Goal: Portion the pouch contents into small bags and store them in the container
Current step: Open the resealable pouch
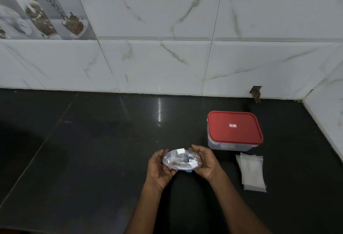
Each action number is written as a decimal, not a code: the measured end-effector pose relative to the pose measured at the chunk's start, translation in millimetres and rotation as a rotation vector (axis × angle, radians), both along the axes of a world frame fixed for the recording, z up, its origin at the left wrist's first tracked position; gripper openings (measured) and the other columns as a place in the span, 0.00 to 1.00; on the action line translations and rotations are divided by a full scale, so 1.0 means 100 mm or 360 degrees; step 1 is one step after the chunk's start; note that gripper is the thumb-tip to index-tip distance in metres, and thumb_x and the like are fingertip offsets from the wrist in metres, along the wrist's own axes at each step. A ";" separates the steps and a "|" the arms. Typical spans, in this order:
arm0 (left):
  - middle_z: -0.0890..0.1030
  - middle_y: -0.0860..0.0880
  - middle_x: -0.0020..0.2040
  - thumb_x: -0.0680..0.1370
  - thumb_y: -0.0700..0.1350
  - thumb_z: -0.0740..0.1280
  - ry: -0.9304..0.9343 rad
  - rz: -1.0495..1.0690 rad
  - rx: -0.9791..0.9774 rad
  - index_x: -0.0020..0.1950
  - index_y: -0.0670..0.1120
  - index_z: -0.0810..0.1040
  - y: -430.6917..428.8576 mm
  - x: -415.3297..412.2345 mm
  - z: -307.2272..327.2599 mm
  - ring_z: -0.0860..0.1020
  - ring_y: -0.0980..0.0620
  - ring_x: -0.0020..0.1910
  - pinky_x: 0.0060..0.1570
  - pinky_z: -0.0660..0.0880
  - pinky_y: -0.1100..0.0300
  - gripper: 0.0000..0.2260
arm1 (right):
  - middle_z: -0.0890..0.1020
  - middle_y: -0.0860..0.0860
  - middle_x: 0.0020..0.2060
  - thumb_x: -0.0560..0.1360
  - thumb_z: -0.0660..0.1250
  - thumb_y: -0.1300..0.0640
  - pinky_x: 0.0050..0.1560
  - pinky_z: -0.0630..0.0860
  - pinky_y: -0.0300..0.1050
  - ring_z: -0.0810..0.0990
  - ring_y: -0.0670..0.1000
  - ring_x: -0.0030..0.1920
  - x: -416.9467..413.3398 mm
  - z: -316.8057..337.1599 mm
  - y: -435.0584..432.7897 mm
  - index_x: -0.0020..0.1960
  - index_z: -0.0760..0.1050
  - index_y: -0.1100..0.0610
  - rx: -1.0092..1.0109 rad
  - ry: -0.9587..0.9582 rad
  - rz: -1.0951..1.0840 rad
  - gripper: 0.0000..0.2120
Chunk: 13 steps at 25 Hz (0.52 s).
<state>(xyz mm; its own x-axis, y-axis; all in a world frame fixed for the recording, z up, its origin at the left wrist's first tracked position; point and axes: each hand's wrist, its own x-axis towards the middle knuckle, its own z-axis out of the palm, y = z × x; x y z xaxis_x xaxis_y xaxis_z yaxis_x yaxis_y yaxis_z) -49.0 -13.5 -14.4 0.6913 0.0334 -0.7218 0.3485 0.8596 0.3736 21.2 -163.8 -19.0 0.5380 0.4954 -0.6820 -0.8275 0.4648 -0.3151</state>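
Note:
A clear, shiny plastic pouch (pixel 181 160) with small white and blue pieces inside is held between both hands just above the black counter. My left hand (pixel 160 168) grips its left end and my right hand (pixel 205 163) cups its right end with curled fingers. A clear plastic container with a red lid (pixel 234 130) stands closed behind and to the right of my right hand. A small stack of empty translucent bags (pixel 252 172) lies flat on the counter in front of the container.
The black stone counter (pixel 92 150) runs to a white marble-tiled wall (pixel 167 57) at the back and a side wall at the far right. A chipped hole (pixel 256 92) shows low in the back wall.

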 end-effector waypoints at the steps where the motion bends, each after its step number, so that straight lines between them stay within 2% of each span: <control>1: 0.83 0.41 0.48 0.72 0.43 0.70 -0.0038 -0.0080 0.0107 0.54 0.44 0.79 0.03 -0.01 0.02 0.83 0.43 0.42 0.38 0.83 0.53 0.12 | 0.81 0.62 0.44 0.70 0.68 0.64 0.52 0.80 0.56 0.82 0.60 0.45 -0.01 -0.01 0.00 0.47 0.77 0.66 0.0020 -0.0058 0.0070 0.07; 3: 0.84 0.42 0.52 0.74 0.37 0.72 -0.0071 -0.0352 0.0457 0.61 0.48 0.76 0.08 -0.03 0.09 0.84 0.45 0.43 0.37 0.82 0.55 0.18 | 0.81 0.62 0.49 0.67 0.70 0.68 0.55 0.79 0.55 0.82 0.60 0.47 -0.03 -0.05 0.00 0.51 0.77 0.63 0.0005 -0.0196 0.0177 0.13; 5: 0.84 0.43 0.52 0.71 0.31 0.75 -0.0029 -0.0551 0.0833 0.63 0.46 0.76 0.05 -0.01 0.12 0.83 0.47 0.41 0.34 0.81 0.58 0.23 | 0.82 0.61 0.48 0.66 0.70 0.72 0.46 0.80 0.51 0.82 0.58 0.44 -0.06 -0.07 0.01 0.54 0.76 0.62 -0.0199 -0.0369 0.0236 0.17; 6: 0.84 0.43 0.49 0.70 0.30 0.75 0.0002 -0.0577 0.1053 0.61 0.43 0.77 0.02 0.01 0.12 0.83 0.48 0.39 0.33 0.80 0.60 0.22 | 0.82 0.62 0.48 0.66 0.69 0.74 0.43 0.80 0.50 0.83 0.58 0.44 -0.07 -0.07 0.04 0.57 0.74 0.63 -0.0351 -0.0463 0.0272 0.20; 8: 0.85 0.46 0.45 0.69 0.34 0.76 0.0112 -0.0593 0.1587 0.55 0.41 0.81 -0.08 0.07 0.13 0.83 0.50 0.39 0.38 0.80 0.60 0.16 | 0.83 0.61 0.50 0.66 0.70 0.74 0.39 0.79 0.48 0.83 0.57 0.44 -0.10 -0.04 0.10 0.61 0.73 0.62 -0.0666 -0.0670 0.0363 0.24; 10: 0.85 0.48 0.45 0.71 0.40 0.75 0.0189 -0.0633 0.1967 0.54 0.45 0.82 -0.13 0.08 0.12 0.83 0.51 0.43 0.46 0.80 0.59 0.12 | 0.83 0.56 0.50 0.66 0.74 0.69 0.41 0.80 0.46 0.84 0.53 0.46 -0.13 -0.01 0.13 0.61 0.74 0.60 -0.1053 -0.0934 0.0455 0.24; 11: 0.85 0.49 0.46 0.73 0.43 0.74 0.0192 -0.0642 0.2034 0.55 0.45 0.82 -0.13 0.08 0.09 0.83 0.51 0.44 0.47 0.79 0.59 0.11 | 0.82 0.54 0.50 0.65 0.77 0.64 0.44 0.80 0.45 0.83 0.51 0.47 -0.14 0.00 0.11 0.59 0.75 0.59 -0.1319 -0.1079 0.0479 0.23; 13: 0.85 0.50 0.45 0.75 0.45 0.73 0.0168 -0.0539 0.1938 0.55 0.44 0.82 -0.08 0.06 0.05 0.83 0.53 0.43 0.42 0.79 0.61 0.10 | 0.76 0.52 0.52 0.65 0.78 0.57 0.46 0.77 0.44 0.80 0.51 0.48 -0.15 0.05 0.04 0.55 0.75 0.57 -0.1870 -0.1342 0.0542 0.21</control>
